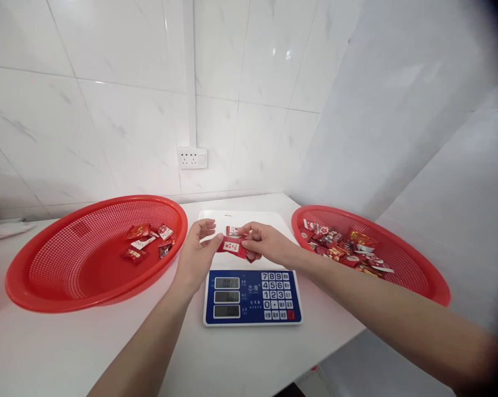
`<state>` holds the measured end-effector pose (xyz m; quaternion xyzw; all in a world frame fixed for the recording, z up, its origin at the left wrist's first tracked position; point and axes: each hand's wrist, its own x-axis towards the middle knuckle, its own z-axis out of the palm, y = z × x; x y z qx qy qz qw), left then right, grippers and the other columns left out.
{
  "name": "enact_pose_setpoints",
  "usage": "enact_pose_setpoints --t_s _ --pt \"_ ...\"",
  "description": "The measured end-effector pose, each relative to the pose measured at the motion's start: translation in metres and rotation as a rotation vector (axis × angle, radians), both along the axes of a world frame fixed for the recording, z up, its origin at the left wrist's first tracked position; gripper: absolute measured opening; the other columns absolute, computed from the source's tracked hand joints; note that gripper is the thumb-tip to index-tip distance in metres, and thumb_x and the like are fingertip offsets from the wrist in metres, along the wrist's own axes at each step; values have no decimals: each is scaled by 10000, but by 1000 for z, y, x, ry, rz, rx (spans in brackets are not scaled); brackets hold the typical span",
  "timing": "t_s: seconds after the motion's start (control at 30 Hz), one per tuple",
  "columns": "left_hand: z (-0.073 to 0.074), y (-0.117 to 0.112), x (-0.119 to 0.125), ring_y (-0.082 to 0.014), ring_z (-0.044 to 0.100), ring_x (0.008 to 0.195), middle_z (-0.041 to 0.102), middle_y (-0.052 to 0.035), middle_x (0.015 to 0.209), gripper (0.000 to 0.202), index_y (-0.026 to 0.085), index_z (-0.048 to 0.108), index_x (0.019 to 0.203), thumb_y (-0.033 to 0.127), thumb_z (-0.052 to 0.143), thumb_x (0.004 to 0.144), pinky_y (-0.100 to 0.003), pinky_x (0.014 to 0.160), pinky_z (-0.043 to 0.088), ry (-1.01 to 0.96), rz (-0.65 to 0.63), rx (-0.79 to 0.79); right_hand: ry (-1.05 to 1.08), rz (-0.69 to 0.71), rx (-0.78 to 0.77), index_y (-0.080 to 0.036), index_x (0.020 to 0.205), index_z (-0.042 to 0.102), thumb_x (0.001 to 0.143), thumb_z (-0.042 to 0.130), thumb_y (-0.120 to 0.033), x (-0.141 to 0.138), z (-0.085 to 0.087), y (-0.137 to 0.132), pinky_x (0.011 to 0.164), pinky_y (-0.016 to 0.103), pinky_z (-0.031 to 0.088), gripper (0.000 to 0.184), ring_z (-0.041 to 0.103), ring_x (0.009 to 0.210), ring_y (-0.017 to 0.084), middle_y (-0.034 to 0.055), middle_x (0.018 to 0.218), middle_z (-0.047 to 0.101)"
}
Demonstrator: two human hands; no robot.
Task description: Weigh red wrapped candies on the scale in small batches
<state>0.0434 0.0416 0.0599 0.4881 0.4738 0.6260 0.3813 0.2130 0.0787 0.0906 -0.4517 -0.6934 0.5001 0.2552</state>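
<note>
Above the digital scale (253, 317), the red candy packet (232, 247) lies crosswise; right fingers (254, 227) pinch its right end; left fingers (211, 245), half-curled, touch its left end, grip unclear.

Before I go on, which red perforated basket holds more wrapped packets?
The right-hand basket: it has a crowded pile of packets, while the left-hand basket holds only a small cluster.

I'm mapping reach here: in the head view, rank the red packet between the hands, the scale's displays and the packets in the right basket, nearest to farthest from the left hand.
1. Red packet, at the left hand, by its thumb.
2. Scale's displays, to the hand's right, nearer the camera.
3. Packets in the right basket, far right.
</note>
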Motion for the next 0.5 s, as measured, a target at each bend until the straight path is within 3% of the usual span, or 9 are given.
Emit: enact_pose_setpoints --t_s 0.17,0.5 --pt "2 -1 -3 -197 483 1143 552 -62 1158 295 226 536 998 319 615 730 -371 933 395 106 79 27 -98 5 44 -192 942 548 811 533 -190 3 -6 6 493 221 454 131 559 545 103 -12 635 615" --pt "11 -8 -7 -181 484 1152 554 -52 1181 278 237 525 1026 351 580 777 -365 965 388 163 90 26 -604 -83 433 -250 883 656 825 498 -269 46 1 -1 657 308 422 169 595 757 187 26 852 681"
